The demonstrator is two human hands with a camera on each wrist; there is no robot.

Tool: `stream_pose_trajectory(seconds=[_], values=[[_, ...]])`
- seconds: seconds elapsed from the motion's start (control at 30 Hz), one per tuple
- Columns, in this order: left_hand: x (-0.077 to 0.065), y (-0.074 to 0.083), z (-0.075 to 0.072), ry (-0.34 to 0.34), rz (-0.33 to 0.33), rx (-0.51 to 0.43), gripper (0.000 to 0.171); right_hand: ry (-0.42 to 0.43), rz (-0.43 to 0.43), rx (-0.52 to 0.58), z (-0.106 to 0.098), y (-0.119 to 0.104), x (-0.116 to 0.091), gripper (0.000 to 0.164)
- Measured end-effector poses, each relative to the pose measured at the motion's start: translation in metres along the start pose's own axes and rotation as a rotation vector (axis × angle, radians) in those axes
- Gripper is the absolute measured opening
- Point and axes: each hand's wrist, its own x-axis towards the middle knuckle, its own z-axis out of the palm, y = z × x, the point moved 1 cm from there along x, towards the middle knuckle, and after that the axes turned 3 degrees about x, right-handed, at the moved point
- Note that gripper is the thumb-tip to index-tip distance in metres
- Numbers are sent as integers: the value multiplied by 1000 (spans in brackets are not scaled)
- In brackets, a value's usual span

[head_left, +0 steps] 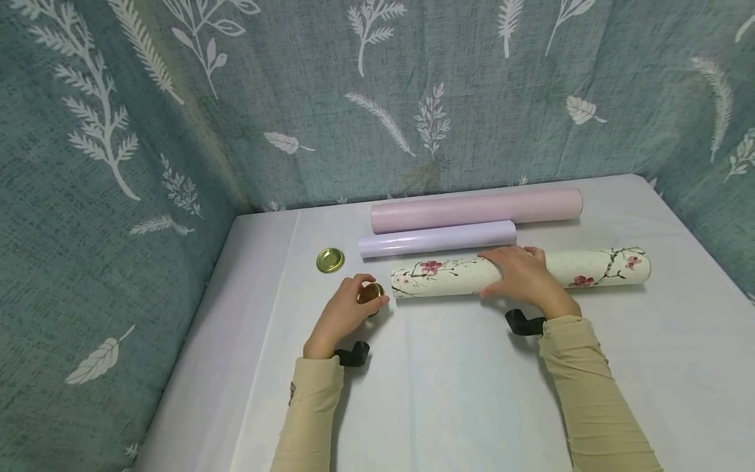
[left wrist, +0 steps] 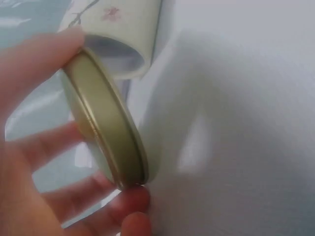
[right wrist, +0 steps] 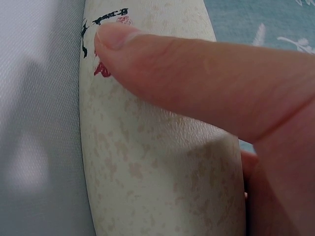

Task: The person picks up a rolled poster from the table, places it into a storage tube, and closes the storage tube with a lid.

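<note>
My left hand grips a round gold metal lid by its rim, tipped on edge between thumb and fingers. The lid is just off the left end of a cream floral cylinder, whose hollow open end shows in the left wrist view. My right hand grips that cylinder around its middle, thumb on the near side and fingers over the far side. The right wrist view shows the thumb lying across the printed surface; most of the other fingers are hidden there.
A second gold lid lies flat on the white-covered table, left of the cylinders. Behind the floral one lie a shorter pale lilac roll and a longer pink roll. Green leaf-patterned curtains hang at the back and sides.
</note>
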Motion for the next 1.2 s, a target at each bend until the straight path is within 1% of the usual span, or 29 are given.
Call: stream_pose_trajectory(seconds=[0.07,0.17,0.3,0.37,0.43,0.6,0.8,0.97,1.1,1.2], values=[[1,0,-2,7,6,-7,56,5,1,3,-1,-1,0,79],[2,0,-4,30,20,-24,54,-9,2,2,-3,-2,1,79],[2,-1,-5,59,12,-90,54,-32,7,-1,-4,-4,2,79],[3,-1,-5,71,3,-123,55,-32,10,-1,-4,-5,2,79],[3,-1,-5,79,7,-149,55,-28,11,-2,-3,-5,1,79],[3,2,-5,78,39,-189,50,-14,7,-11,-3,-3,1,79],[0,1,-5,47,23,-218,44,-27,9,-16,-2,-2,0,79],[0,-1,-4,27,55,-201,37,-14,13,-17,-1,-2,-1,79],[-1,-2,-4,37,84,-154,31,-4,12,-17,-1,-3,-2,79],[-1,-4,-3,56,87,-111,28,-11,7,-17,-1,-4,-2,78]])
